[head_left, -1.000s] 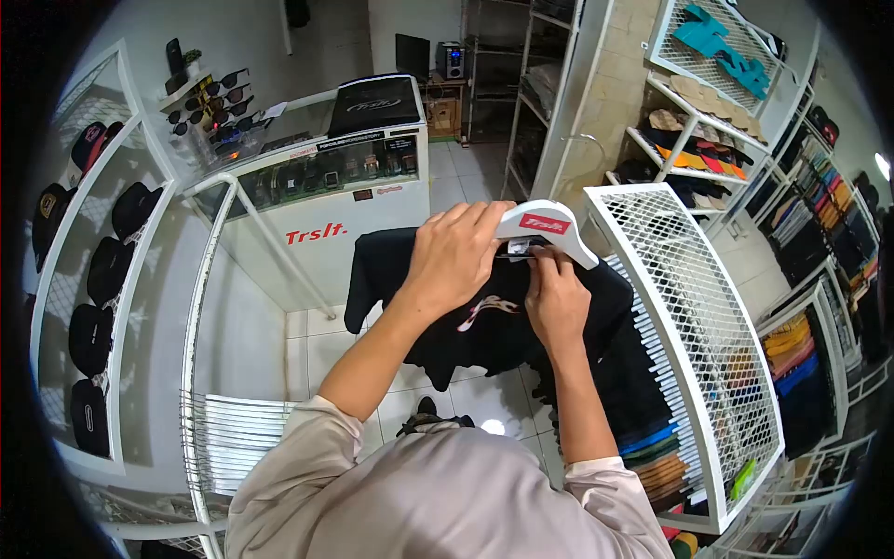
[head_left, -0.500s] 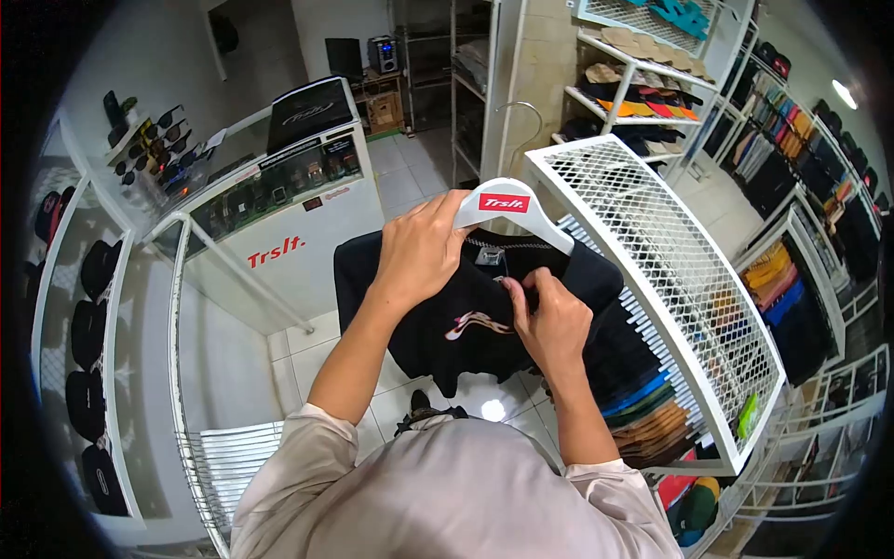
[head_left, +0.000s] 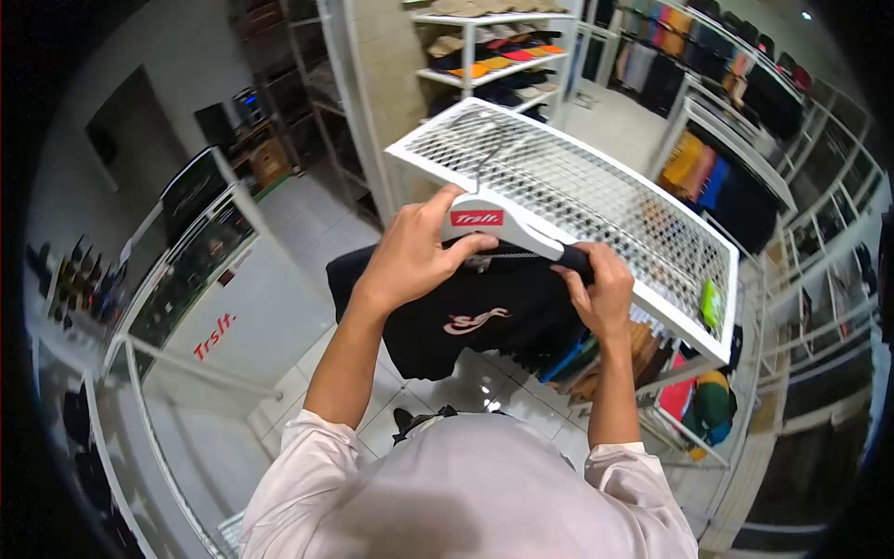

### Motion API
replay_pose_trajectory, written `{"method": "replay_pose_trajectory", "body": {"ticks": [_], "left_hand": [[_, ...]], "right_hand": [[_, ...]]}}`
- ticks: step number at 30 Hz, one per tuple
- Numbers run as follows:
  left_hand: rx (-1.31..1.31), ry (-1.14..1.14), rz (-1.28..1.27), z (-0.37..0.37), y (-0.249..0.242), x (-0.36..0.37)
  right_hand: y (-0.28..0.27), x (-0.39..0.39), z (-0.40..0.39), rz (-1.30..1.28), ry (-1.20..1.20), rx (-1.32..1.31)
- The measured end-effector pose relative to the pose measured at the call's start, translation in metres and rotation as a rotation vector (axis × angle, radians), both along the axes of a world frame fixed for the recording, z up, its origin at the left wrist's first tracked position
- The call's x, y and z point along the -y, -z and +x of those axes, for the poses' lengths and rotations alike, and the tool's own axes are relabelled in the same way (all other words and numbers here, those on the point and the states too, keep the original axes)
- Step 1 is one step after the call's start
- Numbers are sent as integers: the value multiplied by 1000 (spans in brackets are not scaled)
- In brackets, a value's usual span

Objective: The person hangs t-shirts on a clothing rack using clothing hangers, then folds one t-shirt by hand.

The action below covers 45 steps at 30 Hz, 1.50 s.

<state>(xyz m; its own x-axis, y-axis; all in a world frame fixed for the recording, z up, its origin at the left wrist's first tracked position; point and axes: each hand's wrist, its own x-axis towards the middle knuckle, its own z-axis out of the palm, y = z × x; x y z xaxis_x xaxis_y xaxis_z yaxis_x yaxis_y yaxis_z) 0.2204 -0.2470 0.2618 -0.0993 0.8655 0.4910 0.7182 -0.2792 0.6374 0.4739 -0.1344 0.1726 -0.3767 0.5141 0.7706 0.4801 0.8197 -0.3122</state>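
Note:
A black shirt with a pink and white print hangs in front of me on a white hanger that bears a red label. My left hand grips the hanger beside the label, its thumb across the front. At the other shoulder my right hand pinches the shirt's black fabric near the hanger's end. The hanger's metal hook rises over the white mesh-topped rack.
Folded or hanging clothes sit under the mesh top, with a green item on its corner. To the left stands a white counter. Shelves of caps are behind. Several caps lie low at right.
The view has turned right. My right hand has moved from the shirt's neckline to its shoulder by the hanger's end. The hanger now overlaps the rack's mesh top in view.

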Motion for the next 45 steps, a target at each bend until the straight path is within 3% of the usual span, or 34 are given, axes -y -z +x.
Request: {"method": "replay_pose_trajectory", "body": {"ticks": [4,9,13,15,16,18,21,23,25,27,28,33,35,37,39,41,45], "left_hand": [[47,290,14,34,27,-62],[-7,428,-114,83,43,-101],[17,522,-51,114,59,-127],[52,430,-194,123,58,-131],[73,410,-210,127,56,-129],[60,399,-178,131,65,-137],[39,317,-163,128,70,-135],[55,278,-129,117,76,-134],[55,171,-98,99,77,-128],[72,136,-204,79,65,-114],[95,88,-106,66,73,-111],[174,-65,-153,14,64,-76],[170,-175,-167,-10,64,-56],[222,-264,-164,-39,63,-32],[270,-380,-197,-62,60,1],[322,-464,-108,-90,66,31],[324,-621,-71,-116,61,75]], "right_hand": [[7,6,48,-62,166,1],[16,14,106,-96,289,77],[40,-24,174,-37,616,-211],[57,-47,209,-119,907,-171],[65,-56,219,-120,913,-172],[80,-73,234,-230,1113,41],[94,-90,245,-459,1151,176],[95,-87,241,-356,1073,109],[72,-58,196,-220,851,-227],[57,-29,143,-76,657,-297],[46,-11,112,-91,580,-273],[63,17,-17,-29,130,-194],[82,3,-41,-14,54,-160],[99,-20,-56,55,167,-245],[109,-33,-72,-213,321,-302],[124,-41,-83,-305,293,-386],[91,8,-139,-90,-57,-353]]}}
